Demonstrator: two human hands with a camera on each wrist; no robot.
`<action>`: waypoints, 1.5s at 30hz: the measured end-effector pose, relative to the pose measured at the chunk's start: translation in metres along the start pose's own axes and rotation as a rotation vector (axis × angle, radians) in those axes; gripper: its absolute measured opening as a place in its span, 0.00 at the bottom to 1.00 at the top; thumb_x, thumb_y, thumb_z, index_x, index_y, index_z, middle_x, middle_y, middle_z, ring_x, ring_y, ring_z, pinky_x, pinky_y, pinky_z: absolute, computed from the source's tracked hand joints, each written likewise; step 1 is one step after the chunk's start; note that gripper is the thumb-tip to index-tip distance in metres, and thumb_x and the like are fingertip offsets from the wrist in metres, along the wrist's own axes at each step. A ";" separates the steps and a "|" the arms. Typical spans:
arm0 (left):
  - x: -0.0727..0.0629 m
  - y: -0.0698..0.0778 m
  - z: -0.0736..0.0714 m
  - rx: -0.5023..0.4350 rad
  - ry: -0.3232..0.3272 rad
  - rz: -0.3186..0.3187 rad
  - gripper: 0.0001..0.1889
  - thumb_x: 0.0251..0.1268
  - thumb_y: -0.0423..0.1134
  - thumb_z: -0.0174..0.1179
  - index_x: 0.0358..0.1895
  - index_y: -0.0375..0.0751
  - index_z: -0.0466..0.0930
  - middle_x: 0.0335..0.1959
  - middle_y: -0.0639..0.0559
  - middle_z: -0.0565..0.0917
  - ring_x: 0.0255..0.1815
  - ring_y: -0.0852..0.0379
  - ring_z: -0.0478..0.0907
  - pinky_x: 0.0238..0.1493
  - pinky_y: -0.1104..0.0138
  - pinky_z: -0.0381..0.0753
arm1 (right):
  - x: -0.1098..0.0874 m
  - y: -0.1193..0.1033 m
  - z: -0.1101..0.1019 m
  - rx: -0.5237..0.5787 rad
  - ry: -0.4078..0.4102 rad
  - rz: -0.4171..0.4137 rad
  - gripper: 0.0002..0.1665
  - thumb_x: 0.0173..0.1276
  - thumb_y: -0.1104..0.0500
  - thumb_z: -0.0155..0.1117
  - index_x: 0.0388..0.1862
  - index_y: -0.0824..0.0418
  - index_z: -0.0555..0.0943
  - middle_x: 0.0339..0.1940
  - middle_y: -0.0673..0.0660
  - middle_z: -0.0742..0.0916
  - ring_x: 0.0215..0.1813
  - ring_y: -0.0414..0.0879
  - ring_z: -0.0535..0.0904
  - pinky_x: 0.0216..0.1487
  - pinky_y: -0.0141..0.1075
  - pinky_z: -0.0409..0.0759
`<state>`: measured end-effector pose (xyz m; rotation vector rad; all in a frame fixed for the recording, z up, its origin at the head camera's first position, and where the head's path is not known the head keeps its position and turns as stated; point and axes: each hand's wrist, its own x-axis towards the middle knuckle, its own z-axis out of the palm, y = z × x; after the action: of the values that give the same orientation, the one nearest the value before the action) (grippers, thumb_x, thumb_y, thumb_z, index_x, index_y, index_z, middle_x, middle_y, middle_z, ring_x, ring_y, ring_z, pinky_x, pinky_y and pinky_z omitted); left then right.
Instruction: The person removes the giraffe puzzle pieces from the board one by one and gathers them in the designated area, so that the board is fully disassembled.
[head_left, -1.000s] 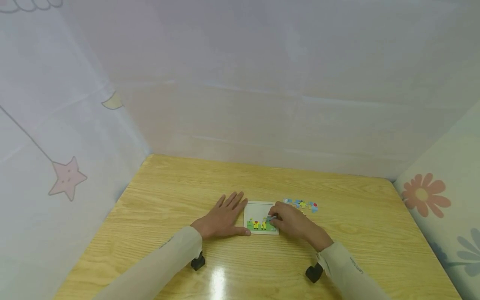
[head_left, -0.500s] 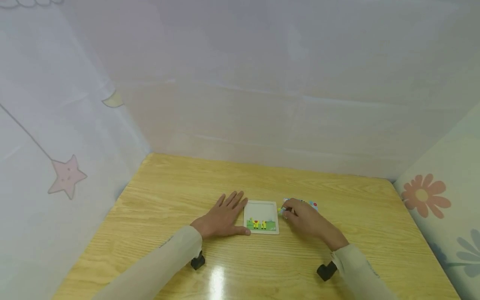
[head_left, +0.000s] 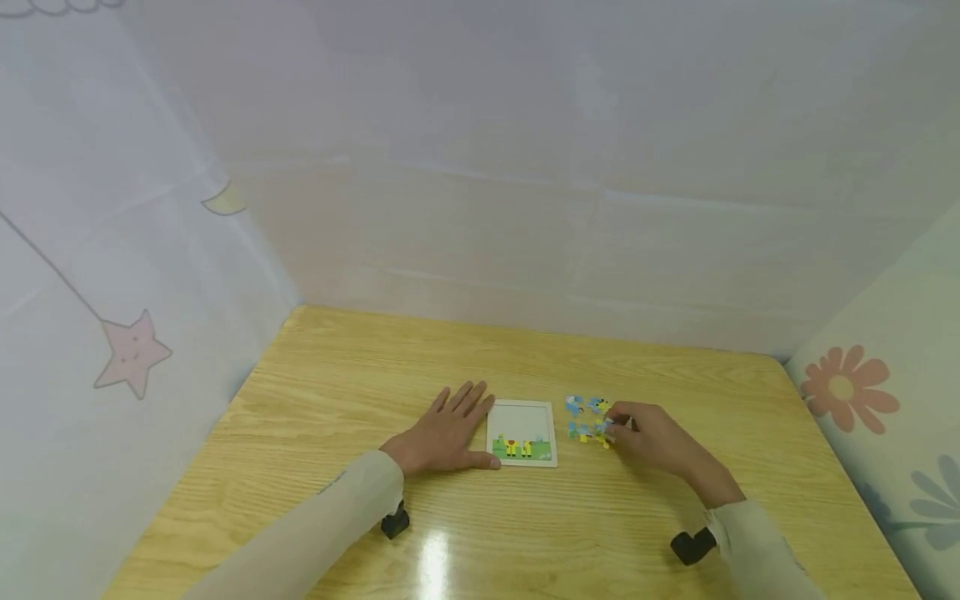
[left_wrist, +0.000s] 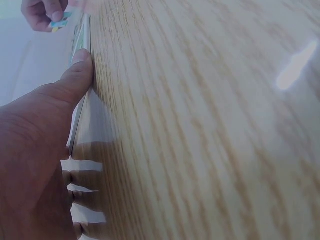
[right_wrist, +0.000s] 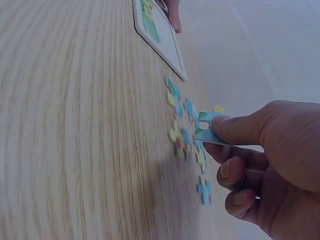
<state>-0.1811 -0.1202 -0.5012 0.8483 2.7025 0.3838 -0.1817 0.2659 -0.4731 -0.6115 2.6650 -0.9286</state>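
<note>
A square puzzle tray (head_left: pixel 522 402) with a pale frame lies on the wooden table, its bottom row filled with green and yellow pieces. My left hand (head_left: pixel 442 437) rests flat at the tray's left side, fingers spread and thumb by its lower left corner. Right of the tray, my right hand (head_left: pixel 648 435) pinches a light blue puzzle piece (right_wrist: pixel 206 134) with green corners between thumb and index finger, close over the loose pieces. In the left wrist view the left thumb (left_wrist: pixel 80 67) lies along the frame's edge.
Several loose puzzle pieces (head_left: pixel 575 406), blue and yellow, lie right of the tray near the right hand. The wooden table (head_left: pixel 420 350) ends at white cloth walls (head_left: pixel 480 208) on the back and sides, printed with flowers and a star.
My right hand has moved right from the tray to the loose pieces, which now show more. The left hand has stayed in place beside the tray.
</note>
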 end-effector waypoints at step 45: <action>-0.001 0.001 -0.001 -0.002 -0.006 -0.004 0.56 0.73 0.75 0.54 0.89 0.42 0.44 0.91 0.42 0.41 0.93 0.39 0.38 0.90 0.37 0.41 | -0.004 0.017 0.001 -0.062 0.066 0.062 0.14 0.80 0.61 0.64 0.60 0.64 0.84 0.52 0.59 0.84 0.38 0.42 0.77 0.37 0.31 0.79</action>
<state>-0.1803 -0.1202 -0.4997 0.8423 2.6973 0.3816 -0.1832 0.2796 -0.4840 -0.5167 2.7641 -0.8664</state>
